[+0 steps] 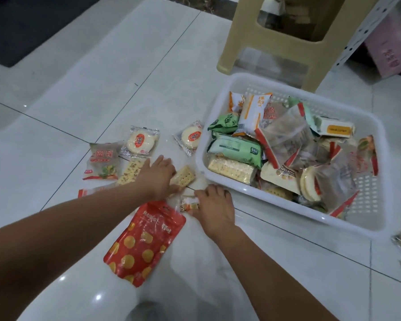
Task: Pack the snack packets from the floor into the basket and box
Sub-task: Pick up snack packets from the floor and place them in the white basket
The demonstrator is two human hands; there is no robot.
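Now left hand [158,177] grips a pale cracker packet [184,177], right hand [214,208] a small clear packet [190,202]; probably bound rightward for the white plastic basket [264,200].

Floor [83,93] is big glossy white tiles with thin dark grout lines, little ceiling light glints on it. Dark mat [28,24] top left. Beige plastic stool [285,40] up back, white perforated shelf post [366,31] beside it, pink bin [389,49] tucked behind.
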